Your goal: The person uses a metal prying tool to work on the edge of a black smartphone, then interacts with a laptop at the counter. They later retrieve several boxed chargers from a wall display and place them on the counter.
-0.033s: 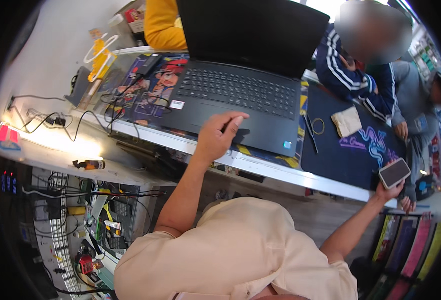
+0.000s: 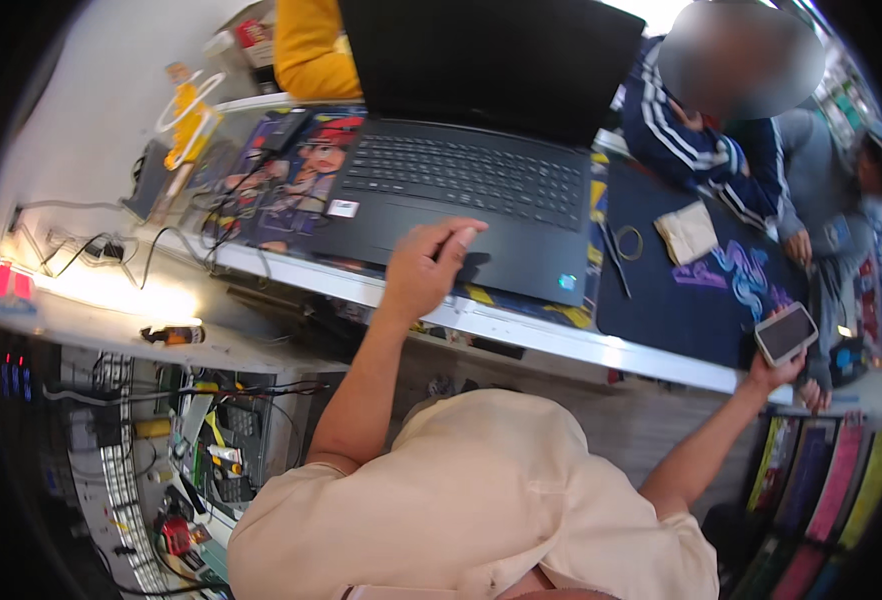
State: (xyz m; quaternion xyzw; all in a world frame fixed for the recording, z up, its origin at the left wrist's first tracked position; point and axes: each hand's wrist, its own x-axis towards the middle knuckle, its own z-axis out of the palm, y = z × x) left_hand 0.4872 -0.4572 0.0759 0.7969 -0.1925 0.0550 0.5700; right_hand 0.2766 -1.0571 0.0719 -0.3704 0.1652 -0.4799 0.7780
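A dark laptop (image 2: pixel 536 250) stands opened on the desk in front of me, its screen black. Over the palm rest, below the keyboard (image 2: pixel 461 170), hovers or rests my left hand (image 2: pixel 423 270); contact cannot be made out. Its index finger and thumb reach forward, and nothing is in it. Off to the right, by the desk's front edge, my right hand (image 2: pixel 783 372) grips a smartphone (image 2: pixel 787 333) with a dark screen and pale frame, face up.
On a black desk mat (image 2: pixel 651 315) lie slim tweezers (image 2: pixel 614 260), a thin yellowish ring (image 2: pixel 630 243) and a tan folded packet (image 2: pixel 687 233). A person in a striped dark jacket (image 2: pixel 681 150) leans there; a yellow sleeve (image 2: pixel 313 55) shows behind the laptop. Cables (image 2: pixel 226 205) tangle at left.
The whole picture has shifted slightly to the left. My left hand stays over the laptop and my right hand still grips the smartphone.
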